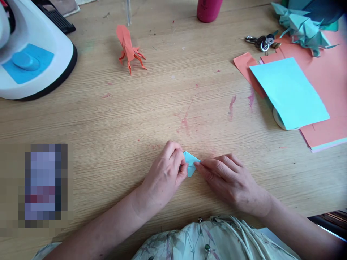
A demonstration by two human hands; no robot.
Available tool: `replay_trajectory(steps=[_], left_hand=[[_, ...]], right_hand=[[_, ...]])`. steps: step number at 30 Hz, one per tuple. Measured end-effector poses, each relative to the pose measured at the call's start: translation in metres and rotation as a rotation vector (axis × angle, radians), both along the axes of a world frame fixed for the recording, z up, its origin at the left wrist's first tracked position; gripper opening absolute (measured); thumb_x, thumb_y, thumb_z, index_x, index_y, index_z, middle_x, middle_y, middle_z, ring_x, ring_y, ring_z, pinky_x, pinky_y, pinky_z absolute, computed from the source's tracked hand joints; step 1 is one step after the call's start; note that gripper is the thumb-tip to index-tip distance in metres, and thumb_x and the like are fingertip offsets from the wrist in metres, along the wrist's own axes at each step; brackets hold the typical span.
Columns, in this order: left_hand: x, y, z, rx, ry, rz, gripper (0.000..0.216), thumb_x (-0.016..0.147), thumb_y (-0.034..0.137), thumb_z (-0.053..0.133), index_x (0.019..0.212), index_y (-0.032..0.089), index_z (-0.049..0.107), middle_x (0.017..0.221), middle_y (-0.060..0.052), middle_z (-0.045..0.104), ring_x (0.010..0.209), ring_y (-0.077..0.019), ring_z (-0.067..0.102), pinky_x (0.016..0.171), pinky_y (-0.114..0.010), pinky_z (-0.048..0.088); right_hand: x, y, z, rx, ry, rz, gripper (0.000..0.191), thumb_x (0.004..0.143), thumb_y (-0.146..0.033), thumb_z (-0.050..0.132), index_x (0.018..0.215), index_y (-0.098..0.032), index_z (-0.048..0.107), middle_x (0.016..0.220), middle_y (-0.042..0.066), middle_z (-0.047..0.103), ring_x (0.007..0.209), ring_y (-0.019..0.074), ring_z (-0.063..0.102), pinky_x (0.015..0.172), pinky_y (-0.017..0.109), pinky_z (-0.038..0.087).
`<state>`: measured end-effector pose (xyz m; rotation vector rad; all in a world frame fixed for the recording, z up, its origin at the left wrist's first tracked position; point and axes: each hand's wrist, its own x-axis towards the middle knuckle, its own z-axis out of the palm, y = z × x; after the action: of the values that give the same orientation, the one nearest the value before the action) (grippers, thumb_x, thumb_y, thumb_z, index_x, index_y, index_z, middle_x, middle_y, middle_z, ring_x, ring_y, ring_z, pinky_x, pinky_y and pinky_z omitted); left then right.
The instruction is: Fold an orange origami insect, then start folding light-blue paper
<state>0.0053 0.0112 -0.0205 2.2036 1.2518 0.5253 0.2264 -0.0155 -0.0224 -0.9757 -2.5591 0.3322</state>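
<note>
A small folded piece of light-blue paper (191,161) is held between both hands, low over the wooden table near its front edge. My left hand (169,168) pinches the paper's left side, its fingers curled and partly covering it. From the right, my right hand (230,177) grips the paper's right corner between thumb and forefinger. A crease line crosses the visible face of the paper. The parts under my fingers are hidden.
An orange origami figure (129,48) stands at the back left, near a white and blue device (54,77). A magenta cup (208,9) stands behind. To the right lie a turquoise sheet (292,95), orange paper (328,133), keys (262,42) and a green origami figure (305,30). A blurred-out object (42,184) lies left.
</note>
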Motion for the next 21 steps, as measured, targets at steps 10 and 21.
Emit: replay_trajectory(steps=[10, 21], left_hand=[[-0.0001, 0.0021, 0.0038, -0.076, -0.005, 0.012, 0.014, 0.093, 0.006, 0.051, 0.088, 0.019, 0.051, 0.098, -0.005, 0.052, 0.086, -0.0172, 0.059, 0.076, -0.032, 0.056], [0.0045, -0.0047, -0.0054, 0.132, 0.151, -0.001, 0.008, 0.098, 0.012, 0.05, 0.092, 0.018, 0.051, 0.096, -0.004, 0.053, 0.08, -0.0167, 0.059, 0.07, -0.03, 0.054]], right_hand=[[0.0002, -0.0003, 0.0002, 0.002, -0.034, 0.015, 0.034, 0.101, -0.01, 0.047, 0.132, -0.011, 0.062, 0.102, 0.012, 0.071, 0.084, 0.0227, 0.06, 0.072, 0.04, 0.048], [0.0018, -0.0013, 0.0012, 0.027, -0.111, 0.051, 0.038, 0.104, -0.012, 0.037, 0.134, -0.008, 0.059, 0.107, 0.015, 0.071, 0.088, 0.0246, 0.059, 0.076, 0.043, 0.048]])
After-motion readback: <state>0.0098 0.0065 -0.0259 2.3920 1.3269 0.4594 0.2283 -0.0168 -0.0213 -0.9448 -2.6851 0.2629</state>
